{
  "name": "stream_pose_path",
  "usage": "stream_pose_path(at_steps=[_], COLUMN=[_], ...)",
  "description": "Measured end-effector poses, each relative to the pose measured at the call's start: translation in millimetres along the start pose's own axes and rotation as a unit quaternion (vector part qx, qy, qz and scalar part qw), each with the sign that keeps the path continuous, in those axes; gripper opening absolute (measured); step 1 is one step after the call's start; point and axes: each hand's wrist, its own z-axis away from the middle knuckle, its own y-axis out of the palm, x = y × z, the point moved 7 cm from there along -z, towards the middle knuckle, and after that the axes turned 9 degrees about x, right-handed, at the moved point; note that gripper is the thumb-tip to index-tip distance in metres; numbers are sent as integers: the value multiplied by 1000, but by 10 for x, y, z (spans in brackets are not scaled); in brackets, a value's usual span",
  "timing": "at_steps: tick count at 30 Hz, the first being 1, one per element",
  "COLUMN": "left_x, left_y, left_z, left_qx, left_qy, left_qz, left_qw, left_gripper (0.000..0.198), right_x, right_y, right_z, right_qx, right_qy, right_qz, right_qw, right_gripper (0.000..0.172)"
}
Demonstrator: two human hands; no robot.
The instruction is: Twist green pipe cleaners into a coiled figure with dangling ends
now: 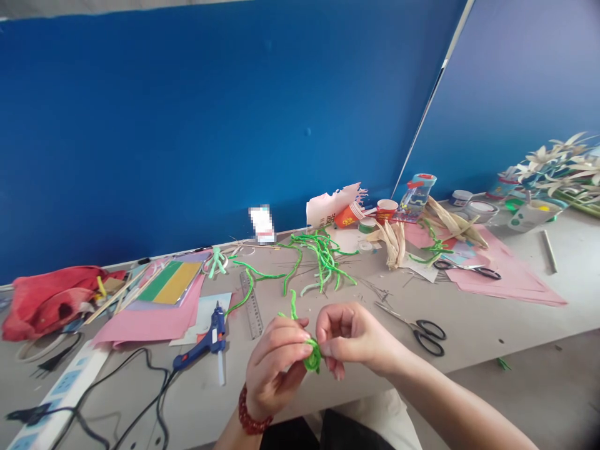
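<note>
At the front of the table, my left hand (pixel 281 356) is closed on a green pipe cleaner (pixel 312 357) wound into a small tight coil. A loose green end (pixel 294 304) sticks up behind the fingers. My right hand (pixel 344 337) meets the coil from the right, thumb and fingertips pinched at its edge. The fingers partly cover the coil. Beyond the hands lies a tangled heap of green pipe cleaners (pixel 323 256), with a few single strands to its left.
A blue hot glue gun (pixel 213 334) and clear ruler (pixel 252 303) lie left; black scissors (pixel 424 331) lie right. A power strip (pixel 65 387) with cables fills the front left. Paper cups (pixel 387 209), dry husks (pixel 392 240) and pink paper (pixel 497 269) stand or lie farther back. A blue partition borders the table.
</note>
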Motion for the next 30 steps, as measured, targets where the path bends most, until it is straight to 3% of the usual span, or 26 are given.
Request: stream_pose_path(at_steps=[5,9,17,23,30], left_x=[54,161,355,367,353], left_y=[20,40,182,191,200], left_z=[45,95,263,244,222], left_qx=[4,-25,-81,-79,-62], left_qy=[-21,-98,-235,-248,-249], left_qz=[25,129,323,338,339], left_qw=[999,986,913,904,905], left_gripper=[21,19,19,19,18], right_x=[-46,4,339,404,425], right_y=[7,-1,12,38,61], right_z=[-36,-16,119,167,226], right_qx=[27,37,18,-34,-48], right_qy=[-8,-45,-133,-191,-250], right_qz=[-28,-15,225,346,366], right_qw=[999,998,965,918,895], right_gripper=[29,29,21,14,13])
